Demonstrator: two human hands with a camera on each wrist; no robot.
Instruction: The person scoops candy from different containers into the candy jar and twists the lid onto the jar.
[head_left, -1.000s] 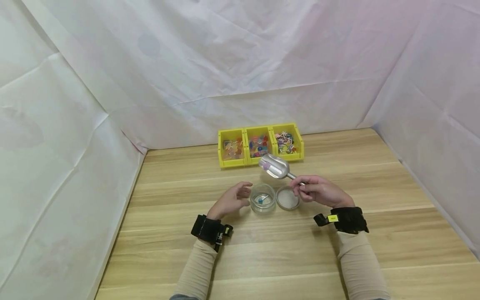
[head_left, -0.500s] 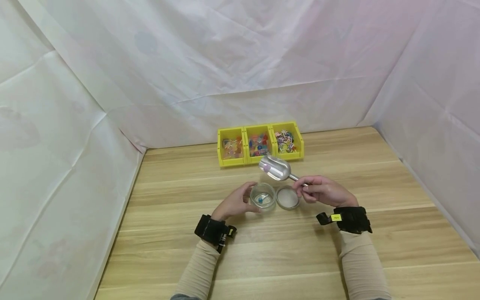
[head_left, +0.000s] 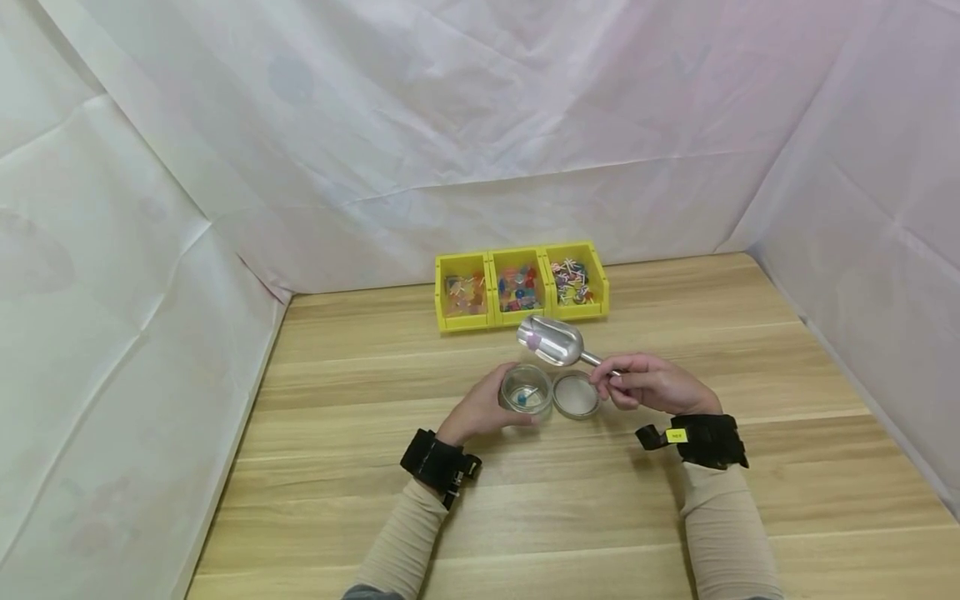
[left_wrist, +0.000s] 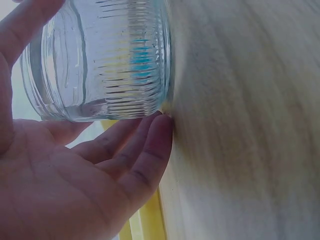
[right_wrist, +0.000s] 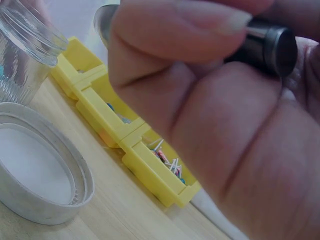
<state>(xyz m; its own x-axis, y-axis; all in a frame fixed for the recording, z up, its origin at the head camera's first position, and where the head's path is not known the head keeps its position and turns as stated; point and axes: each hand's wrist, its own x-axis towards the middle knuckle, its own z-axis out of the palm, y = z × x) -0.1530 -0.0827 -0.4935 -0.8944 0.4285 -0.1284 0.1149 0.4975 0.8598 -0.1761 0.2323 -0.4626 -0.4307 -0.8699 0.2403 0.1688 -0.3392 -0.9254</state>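
My right hand (head_left: 648, 385) grips a metal scoop (head_left: 564, 343) by its handle; the handle's dark end (right_wrist: 280, 50) pokes out of the fingers in the right wrist view. In the scoop's bowl lies a small purple piece (head_left: 533, 342), held above and behind a glass jar (head_left: 527, 408). The jar stands upright and uncovered on the table, with a blue item on a white stick (head_left: 525, 397) inside. Around its left side my left hand (head_left: 483, 408) is wrapped, thumb in front and fingers behind. The left wrist view shows those fingers (left_wrist: 150, 155) against the jar's ribbed wall.
Right of the jar a round lid (head_left: 575, 395) lies inner side up. Behind stand joined yellow bins (head_left: 465, 323), holding small colourful pieces; the right one has many little lollipop-like sticks (head_left: 570, 281). White cloth (head_left: 480, 125) hangs behind and beside the wooden table (head_left: 337, 500).
My left hand has moved right, from beside the jar to round it. My right hand has drifted slightly right and towards me with the scoop, which still carries the purple piece.
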